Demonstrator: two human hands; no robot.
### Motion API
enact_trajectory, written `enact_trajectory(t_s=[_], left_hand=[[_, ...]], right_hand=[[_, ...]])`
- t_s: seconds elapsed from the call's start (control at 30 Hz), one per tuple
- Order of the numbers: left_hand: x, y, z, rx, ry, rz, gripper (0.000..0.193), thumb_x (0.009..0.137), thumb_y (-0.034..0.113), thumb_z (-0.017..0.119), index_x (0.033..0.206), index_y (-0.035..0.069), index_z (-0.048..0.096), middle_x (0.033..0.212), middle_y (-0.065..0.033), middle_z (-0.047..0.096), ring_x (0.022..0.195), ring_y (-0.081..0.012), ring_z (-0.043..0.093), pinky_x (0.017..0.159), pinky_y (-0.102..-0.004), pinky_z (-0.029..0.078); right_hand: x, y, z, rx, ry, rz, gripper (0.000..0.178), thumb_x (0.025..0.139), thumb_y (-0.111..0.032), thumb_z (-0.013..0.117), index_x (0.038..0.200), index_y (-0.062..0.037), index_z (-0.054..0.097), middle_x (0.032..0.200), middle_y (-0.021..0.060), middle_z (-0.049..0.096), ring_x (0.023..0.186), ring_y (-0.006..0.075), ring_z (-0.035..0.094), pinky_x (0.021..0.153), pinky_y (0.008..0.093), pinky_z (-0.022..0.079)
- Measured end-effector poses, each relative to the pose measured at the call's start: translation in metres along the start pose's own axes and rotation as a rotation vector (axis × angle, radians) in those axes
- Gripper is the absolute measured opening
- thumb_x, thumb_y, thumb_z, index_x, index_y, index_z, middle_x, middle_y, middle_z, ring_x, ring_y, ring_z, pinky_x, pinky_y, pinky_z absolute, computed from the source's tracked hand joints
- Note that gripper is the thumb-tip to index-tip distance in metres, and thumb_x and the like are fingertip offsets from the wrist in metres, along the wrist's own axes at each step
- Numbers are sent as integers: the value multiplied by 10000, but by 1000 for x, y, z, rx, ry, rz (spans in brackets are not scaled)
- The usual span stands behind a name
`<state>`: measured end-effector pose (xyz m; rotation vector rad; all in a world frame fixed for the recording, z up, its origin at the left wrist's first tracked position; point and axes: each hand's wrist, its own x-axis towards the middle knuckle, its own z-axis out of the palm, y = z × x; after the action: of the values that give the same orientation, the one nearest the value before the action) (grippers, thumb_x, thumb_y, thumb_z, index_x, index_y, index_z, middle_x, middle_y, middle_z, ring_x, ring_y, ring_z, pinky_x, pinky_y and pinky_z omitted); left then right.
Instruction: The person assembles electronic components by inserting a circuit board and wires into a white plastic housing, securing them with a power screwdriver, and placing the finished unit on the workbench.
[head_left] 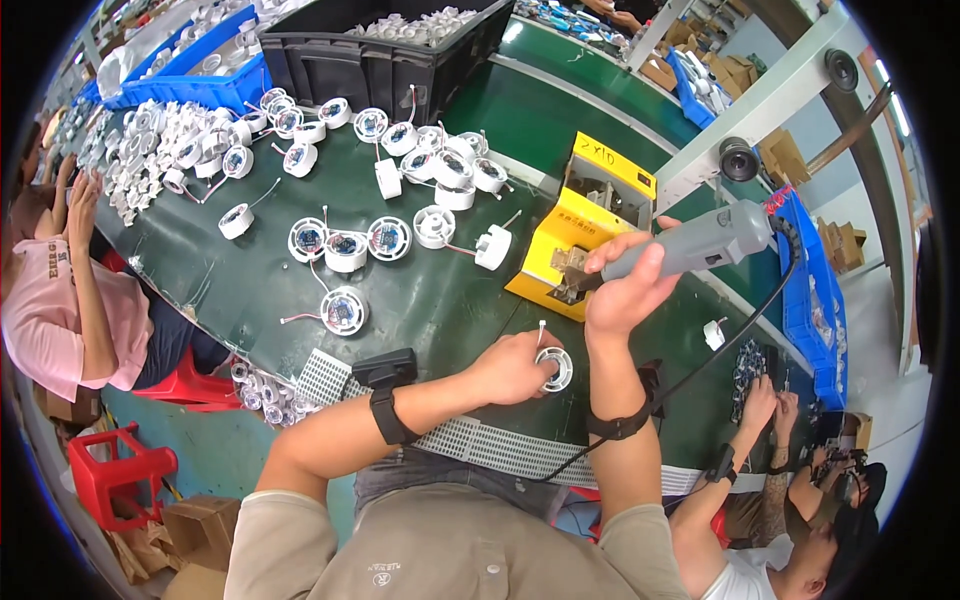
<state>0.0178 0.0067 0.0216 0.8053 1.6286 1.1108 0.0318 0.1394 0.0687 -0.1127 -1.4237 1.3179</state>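
My right hand (630, 290) is wrapped round a grey electric screwdriver (695, 243), held tilted, its tip end toward the metal front of a yellow screw feeder box (597, 205). Whether the tip touches the feeder I cannot tell. Low over the green table, my left hand (513, 368) grips a white round housing (556, 371) by its left side. A short wire sticks up beside it. Left of the feeder lie several similar white housings, some with blue circuit boards inside, such as one housing (344, 311) with a wire trailing from it.
A black crate (385, 75) and a blue bin (210, 75) hold parts at the back. Loose white parts (150, 150) are heaped at the far left. The screwdriver's black cable (745, 335) loops down across my right forearm. Other people sit at both sides; a red stool (120, 470) stands lower left.
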Motion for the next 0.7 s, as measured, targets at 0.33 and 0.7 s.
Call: enact_trajectory(t_s=[0.33,0.7], left_hand=[[8,-10,-1,-201,111,14,312,909,91,534,1189,-45,557,964,-158,672,773,-204,694,685,-310,583],[5,-3,-4,-168,70,-10,331,935,75,519,1239,-49,562,1035,-160,644,873,-196,671,721,-307,612]], right_hand=[[-21,-14,-4,46,-68,69,482,980,-379,444,1269,-17,310,682,87,463,502,166,478,470,294,442],[-63,-38,-29,120,-51,204,589,966,-478,453,1302,-32,266,675,82,461,493,160,477,467,284,451]])
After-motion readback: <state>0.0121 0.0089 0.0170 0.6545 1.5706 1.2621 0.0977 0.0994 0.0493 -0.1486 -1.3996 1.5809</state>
